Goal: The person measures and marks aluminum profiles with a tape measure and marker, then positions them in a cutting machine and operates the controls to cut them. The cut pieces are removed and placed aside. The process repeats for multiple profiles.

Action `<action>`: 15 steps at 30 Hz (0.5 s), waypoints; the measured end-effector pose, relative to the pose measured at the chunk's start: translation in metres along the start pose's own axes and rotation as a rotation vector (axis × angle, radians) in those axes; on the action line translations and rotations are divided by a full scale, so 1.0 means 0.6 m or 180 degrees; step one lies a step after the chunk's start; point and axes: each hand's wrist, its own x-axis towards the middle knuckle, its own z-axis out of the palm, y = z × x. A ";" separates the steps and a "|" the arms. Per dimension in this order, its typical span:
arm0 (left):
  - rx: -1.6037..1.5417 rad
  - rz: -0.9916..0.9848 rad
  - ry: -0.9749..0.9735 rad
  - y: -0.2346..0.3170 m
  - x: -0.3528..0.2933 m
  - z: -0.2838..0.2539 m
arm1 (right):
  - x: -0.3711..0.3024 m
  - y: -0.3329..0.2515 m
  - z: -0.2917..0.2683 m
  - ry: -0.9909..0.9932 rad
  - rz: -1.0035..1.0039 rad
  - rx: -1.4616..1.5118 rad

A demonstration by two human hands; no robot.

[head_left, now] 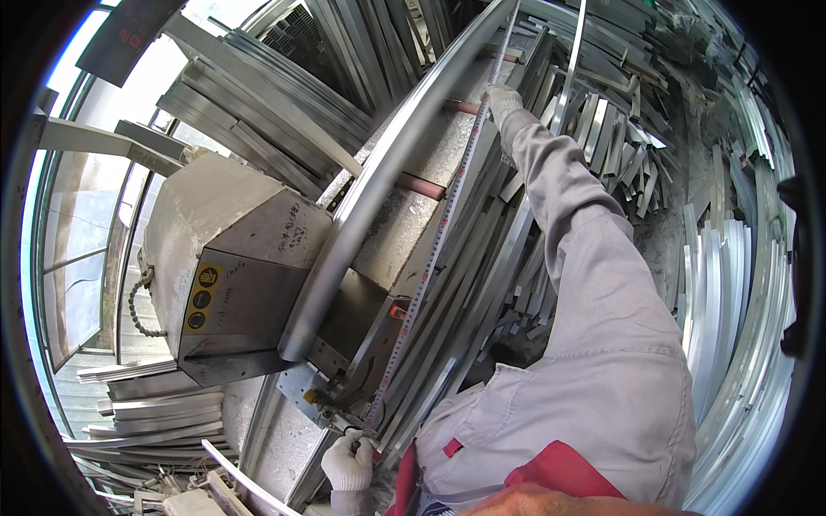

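A tape measure's long blade [428, 258] is stretched along the right side of a cutting machine's bed, running from near my left hand up past my right. My right hand [503, 101], in a white knit glove, closes at the blade far along the bed, with the arm stretched out. My left hand [348, 464], gloved too, is curled at the near end of the machine, close to the blade's lower end. A small dark part shows at its fingers, and what it grips is not clear. Left of the blade, a long silvery metal tube [379, 189] lies along the bed.
The machine's big beige hood [228, 224], with yellow warning labels, stands left of the tube. Reddish rollers [422, 186] cross the bed. Metal profiles [258, 120] lean at upper left; cut pieces [615, 142] are heaped beyond my right arm. More long profiles [727, 292] stand at far right.
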 end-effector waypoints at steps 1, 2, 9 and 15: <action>-0.0030 -0.0026 -0.0011 0.001 0.001 -0.001 | 0.001 -0.002 -0.001 -0.0013 0.0207 0.0065; 0.0024 0.0026 0.0030 0.000 0.002 -0.001 | 0.000 -0.002 -0.002 0.0008 0.0203 0.0039; -0.0031 -0.0155 0.0067 -0.027 0.002 0.003 | -0.016 -0.023 0.000 -0.0176 0.0544 0.0216; -0.0099 -0.0302 0.0141 -0.039 0.030 -0.015 | -0.108 -0.112 -0.023 -0.0475 0.1218 0.0815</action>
